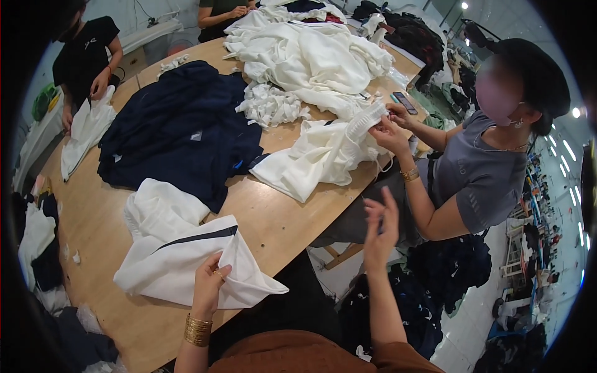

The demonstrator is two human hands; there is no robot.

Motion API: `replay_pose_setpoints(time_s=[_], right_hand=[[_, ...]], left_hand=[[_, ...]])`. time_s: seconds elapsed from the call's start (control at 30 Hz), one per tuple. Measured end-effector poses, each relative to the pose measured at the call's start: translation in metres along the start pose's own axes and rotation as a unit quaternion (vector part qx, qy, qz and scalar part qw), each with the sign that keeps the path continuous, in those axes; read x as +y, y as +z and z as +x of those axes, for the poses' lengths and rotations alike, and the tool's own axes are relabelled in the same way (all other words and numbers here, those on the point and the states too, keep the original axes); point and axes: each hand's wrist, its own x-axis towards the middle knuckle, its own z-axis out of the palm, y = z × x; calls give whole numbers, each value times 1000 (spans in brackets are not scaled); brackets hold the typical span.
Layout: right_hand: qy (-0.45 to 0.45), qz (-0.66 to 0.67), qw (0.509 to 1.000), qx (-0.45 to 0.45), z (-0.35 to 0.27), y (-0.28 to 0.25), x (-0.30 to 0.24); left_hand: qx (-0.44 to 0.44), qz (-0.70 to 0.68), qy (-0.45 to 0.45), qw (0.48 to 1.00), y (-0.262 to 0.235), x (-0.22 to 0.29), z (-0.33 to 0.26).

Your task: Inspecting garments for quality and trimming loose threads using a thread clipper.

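The wooden table (273, 227) spreads beneath and beyond the left fingers, and the navy fabric pile (177, 130) lies farther off, past the cloth they grip. Between that pile and the person, the white garment (168, 267) lies right at the left fingers, most of it to their left and beyond; its long axis seems to slant from a bunched part far-left of them to a pointed corner at their right. It looks soft, matte and loosely folded, with a gathered edge showing on its far-left side. The left hand (211, 278) is clearly the nearer, its thumb and fingers pinched together on the near part of the cloth. The right hand (380, 230) is raised well apart to the right, fingers spread, slightly blurred and holding nothing. Smallest, a dark stripe (196, 237) runs across the garment just beyond the left fingers.
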Motion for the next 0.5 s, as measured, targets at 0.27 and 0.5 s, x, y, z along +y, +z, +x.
replay_pose_setpoints(time_s=[0.27,0.5], right_hand=[[57,111,964,-233,-60,28,-41],[66,257,883,-387,-92,59,-97]], left_hand=[[25,55,30,998,4,-2,-1],[29,221,143,964,-10,10,-17]])
